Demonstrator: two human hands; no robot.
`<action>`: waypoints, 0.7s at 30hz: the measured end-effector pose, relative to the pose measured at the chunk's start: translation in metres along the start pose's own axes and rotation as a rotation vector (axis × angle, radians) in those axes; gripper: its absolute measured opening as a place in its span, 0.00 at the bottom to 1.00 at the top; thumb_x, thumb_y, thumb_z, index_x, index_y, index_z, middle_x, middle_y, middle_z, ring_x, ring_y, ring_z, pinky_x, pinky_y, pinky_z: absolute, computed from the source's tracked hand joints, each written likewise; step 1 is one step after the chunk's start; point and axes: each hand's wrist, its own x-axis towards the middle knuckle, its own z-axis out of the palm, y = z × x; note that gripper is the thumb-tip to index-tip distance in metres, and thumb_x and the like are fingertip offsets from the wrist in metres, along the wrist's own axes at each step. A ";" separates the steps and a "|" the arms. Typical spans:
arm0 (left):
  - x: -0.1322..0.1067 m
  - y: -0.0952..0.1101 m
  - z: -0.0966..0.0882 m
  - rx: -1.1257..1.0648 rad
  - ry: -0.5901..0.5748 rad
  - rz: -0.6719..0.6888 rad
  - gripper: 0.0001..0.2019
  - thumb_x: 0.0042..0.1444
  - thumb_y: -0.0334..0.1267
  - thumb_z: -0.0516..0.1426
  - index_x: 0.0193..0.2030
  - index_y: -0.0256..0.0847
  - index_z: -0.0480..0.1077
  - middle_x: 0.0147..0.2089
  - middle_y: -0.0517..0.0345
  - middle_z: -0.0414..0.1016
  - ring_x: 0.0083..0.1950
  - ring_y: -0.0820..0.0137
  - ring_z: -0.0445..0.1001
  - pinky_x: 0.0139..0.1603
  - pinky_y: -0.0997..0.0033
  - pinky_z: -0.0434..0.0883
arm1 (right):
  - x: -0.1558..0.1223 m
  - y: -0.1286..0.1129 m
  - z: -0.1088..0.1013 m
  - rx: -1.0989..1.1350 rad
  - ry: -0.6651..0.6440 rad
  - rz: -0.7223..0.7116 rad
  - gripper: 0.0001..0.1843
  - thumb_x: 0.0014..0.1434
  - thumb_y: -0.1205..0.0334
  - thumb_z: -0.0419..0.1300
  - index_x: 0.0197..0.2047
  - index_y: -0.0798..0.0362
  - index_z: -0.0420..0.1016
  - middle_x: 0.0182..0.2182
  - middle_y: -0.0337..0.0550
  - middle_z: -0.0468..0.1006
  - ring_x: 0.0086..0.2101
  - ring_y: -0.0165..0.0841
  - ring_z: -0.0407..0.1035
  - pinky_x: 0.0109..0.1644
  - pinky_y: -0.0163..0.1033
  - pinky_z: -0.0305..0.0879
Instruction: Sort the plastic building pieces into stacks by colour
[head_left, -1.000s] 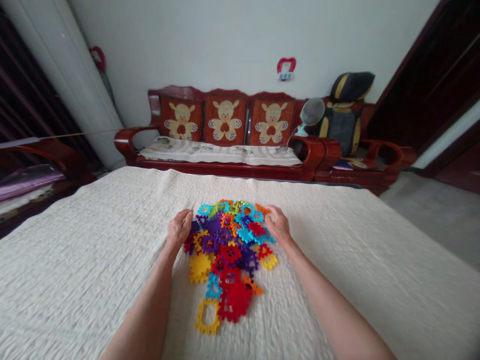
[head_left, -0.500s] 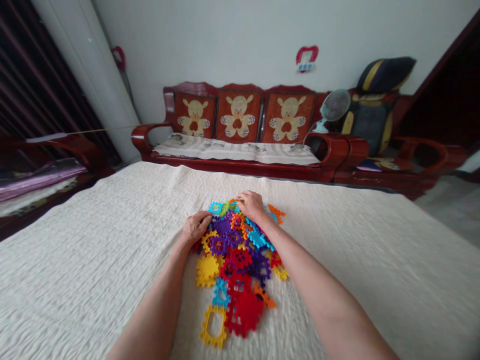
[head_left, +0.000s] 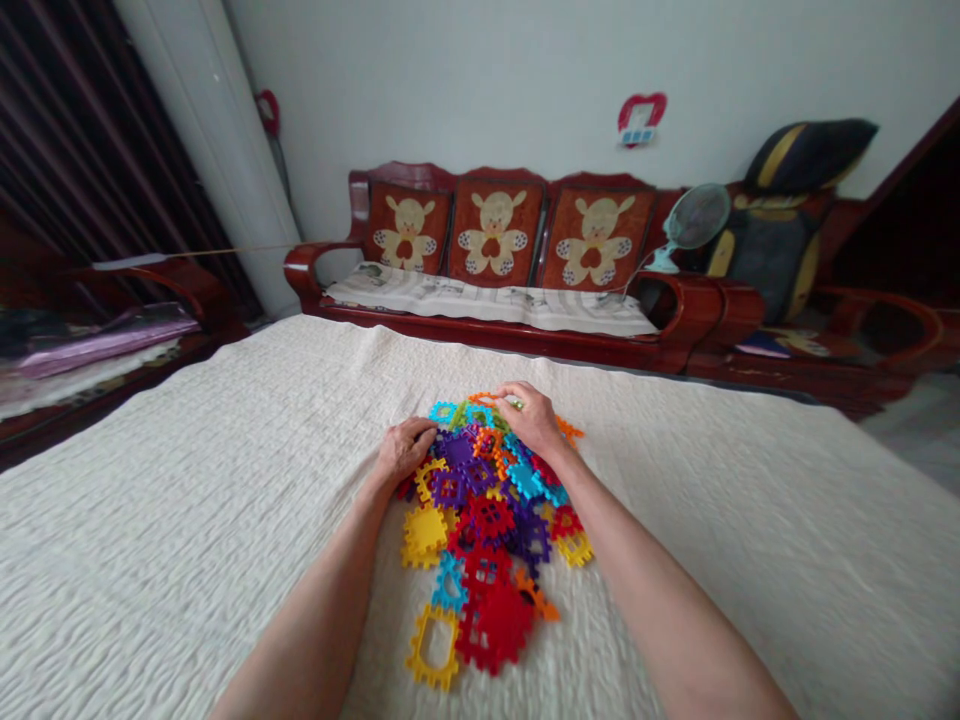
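A heap of flat, notched plastic interlocking pieces lies on the pale quilted cover (head_left: 225,520). My left hand (head_left: 407,447) rests at the heap's left edge beside a purple piece (head_left: 457,449), its fingers loosely extended and partly hidden. At the far end, my right hand (head_left: 529,415) bends its fingers over the heap, with a bit of green plastic showing between thumb and forefinger. An orange piece (head_left: 484,398) is by its fingertips. Nearer me are a red piece (head_left: 506,625), a yellow frame piece (head_left: 433,648) and a solid yellow piece (head_left: 425,530).
Beyond the quilted surface stands a dark red wooden sofa (head_left: 480,335) with bear-patterned cushions (head_left: 495,235). A small fan (head_left: 697,215) is at its right end, near a chair with a black and yellow massage cushion (head_left: 772,250). Another wooden armchair (head_left: 187,285) stands at left.
The view has shifted slightly, moving everything a little to the right. My right hand has turned a little and its thumb side now shows green plastic. My left hand stays at the heap's edge.
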 end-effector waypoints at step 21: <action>-0.030 0.202 0.095 0.345 -0.378 0.449 0.19 0.60 0.43 0.57 0.56 0.42 0.72 0.64 0.43 0.68 0.66 0.51 0.63 0.64 0.48 0.65 | -0.164 0.048 -0.113 0.100 0.625 0.654 0.24 0.49 0.41 0.60 0.38 0.53 0.73 0.33 0.47 0.80 0.35 0.39 0.73 0.44 0.45 0.70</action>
